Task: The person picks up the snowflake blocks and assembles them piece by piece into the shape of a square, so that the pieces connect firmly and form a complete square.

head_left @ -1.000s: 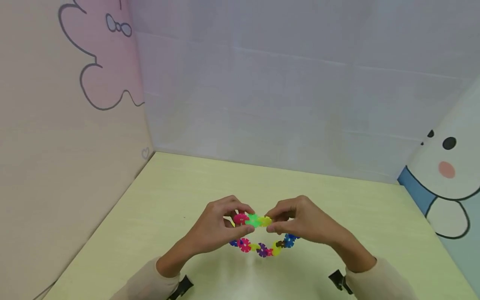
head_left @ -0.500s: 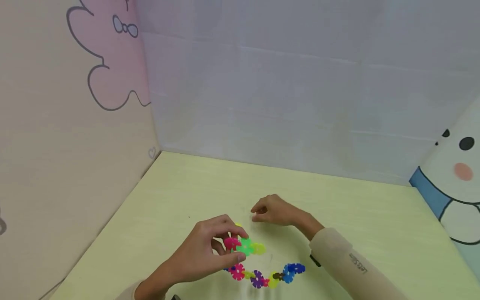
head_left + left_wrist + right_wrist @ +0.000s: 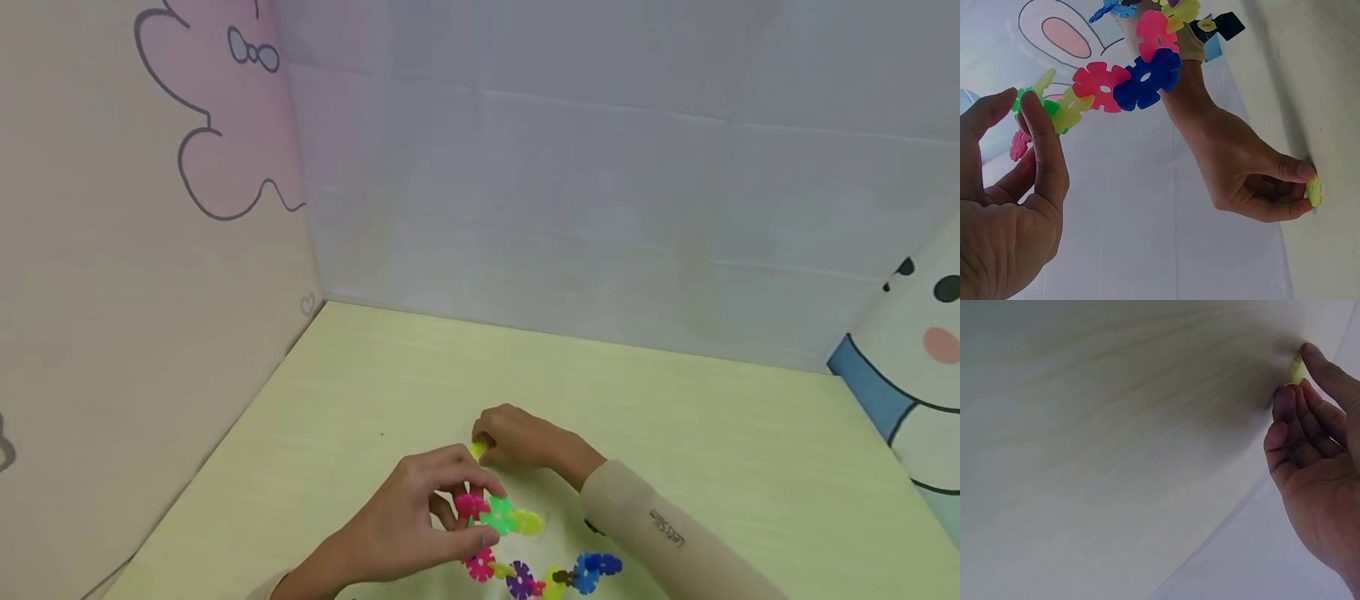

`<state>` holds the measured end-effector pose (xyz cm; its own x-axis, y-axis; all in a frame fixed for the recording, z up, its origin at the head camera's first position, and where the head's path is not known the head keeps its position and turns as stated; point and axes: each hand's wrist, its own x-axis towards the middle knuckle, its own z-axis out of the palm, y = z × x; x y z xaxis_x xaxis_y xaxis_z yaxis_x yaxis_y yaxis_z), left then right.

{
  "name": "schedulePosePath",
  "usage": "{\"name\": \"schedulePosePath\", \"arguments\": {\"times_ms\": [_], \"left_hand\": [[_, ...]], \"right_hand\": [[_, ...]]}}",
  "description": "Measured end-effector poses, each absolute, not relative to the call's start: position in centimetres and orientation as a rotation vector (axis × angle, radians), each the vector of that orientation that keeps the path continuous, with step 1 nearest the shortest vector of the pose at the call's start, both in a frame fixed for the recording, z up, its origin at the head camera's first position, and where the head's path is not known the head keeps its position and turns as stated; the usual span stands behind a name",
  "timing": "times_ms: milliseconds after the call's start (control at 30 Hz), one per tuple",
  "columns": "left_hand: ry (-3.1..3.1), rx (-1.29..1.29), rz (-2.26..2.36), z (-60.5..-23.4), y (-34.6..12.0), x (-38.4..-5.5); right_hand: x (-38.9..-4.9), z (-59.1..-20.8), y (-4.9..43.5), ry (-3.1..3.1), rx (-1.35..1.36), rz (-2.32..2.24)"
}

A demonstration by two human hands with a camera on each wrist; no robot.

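Note:
My left hand (image 3: 408, 521) pinches a chain of colourful snowflake-shaped interlocking discs near a green disc (image 3: 498, 515). Beside the green one in that chain are a pink disc (image 3: 470, 505) and a yellow-green disc (image 3: 528, 522). The lower stretch, with a purple disc (image 3: 519, 580) and a dark blue disc (image 3: 1147, 78), hangs in a curve above the table. Farther back, my right hand (image 3: 521, 437) pinches a loose yellow disc (image 3: 1314, 190) between thumb and fingers, down at the tabletop. Only the disc's edge shows in the right wrist view.
The pale yellow table (image 3: 637, 375) meets a plain whitish back wall (image 3: 525, 208). A left panel (image 3: 150, 333) with a pink cartoon drawing and a right panel with a white cartoon figure (image 3: 930, 350) stand at the sides.
My right hand has let go of the chain, reached away to the table and then moved left onto the yellow disc. The left hand, still holding the chain, has come lower in the head view.

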<state>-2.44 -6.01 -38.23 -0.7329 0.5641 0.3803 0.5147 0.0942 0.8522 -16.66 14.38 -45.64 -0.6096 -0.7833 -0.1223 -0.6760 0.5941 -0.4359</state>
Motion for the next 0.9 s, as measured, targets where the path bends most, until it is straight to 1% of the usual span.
{"name": "schedulePosePath", "arguments": {"times_ms": [100,200,300,400,533,633,767,900], "left_hand": [[2.292,1.118,1.761,-38.2,-6.0,-2.9],[2.316,1.071,1.762,-38.2,-6.0,-3.6],[2.358,0.996,1.747,-38.2,-5.9,-4.6],[2.398,0.926,1.738,-38.4,-5.6,-6.0],[2.438,0.823,1.749,-38.8,-4.7,-8.1],[2.429,0.765,1.774,-39.3,-4.0,-9.4],[2.398,0.765,1.800,-39.7,-2.6,-10.7],[2.388,0.807,1.830,-39.8,-1.7,-11.4]], "right_hand": [[-16.8,-45.5,14.9,2.485,-1.051,-0.598],[-16.8,-45.3,16.1,2.425,-0.984,-0.698],[-16.8,-44.7,18.4,2.376,-0.923,-0.848],[-16.4,-42.7,21.4,2.368,-0.797,-1.057],[-14.8,-39.2,25.2,2.393,-0.585,-1.346],[-13.1,-36.9,27.1,2.384,-0.454,-1.487],[-10.8,-34.6,28.1,2.288,-0.339,-1.614],[-9.3,-34.0,27.6,2.135,-0.280,-1.689]]}}
